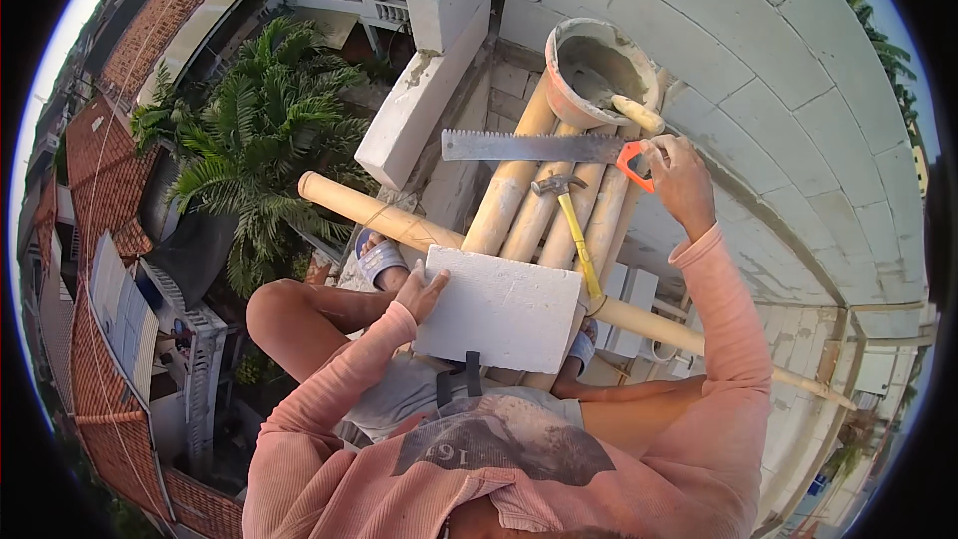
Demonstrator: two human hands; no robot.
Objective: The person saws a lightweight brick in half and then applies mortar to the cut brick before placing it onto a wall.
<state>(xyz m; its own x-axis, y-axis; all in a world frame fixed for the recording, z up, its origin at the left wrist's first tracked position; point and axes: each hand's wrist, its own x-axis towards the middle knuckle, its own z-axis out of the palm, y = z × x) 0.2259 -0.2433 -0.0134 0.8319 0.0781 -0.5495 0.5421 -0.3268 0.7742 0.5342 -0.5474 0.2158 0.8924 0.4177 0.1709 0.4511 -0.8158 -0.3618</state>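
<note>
My right hand [683, 180] grips the orange handle of a handsaw [534, 147]. Its long toothed blade points left, raised above the bamboo poles and apart from the block. A white lightweight concrete block [504, 309] lies in front of me at my lap. Around its upper left edge my left hand [420, 293] is closed, the fingers on the top face. Just beyond the block, a claw hammer [568, 210] with a yellow handle rests on the poles. The block hides part of the poles and of what supports it.
Bamboo poles [514, 205] form a narrow platform, crossed by another bamboo pole [369, 210]. At its far end stands a bucket of wet mortar [559, 90] with a wooden-handled tool [639, 115]. Block walls [748, 50] rise right and ahead. A deep drop shows left, with palms [269, 130] and roofs.
</note>
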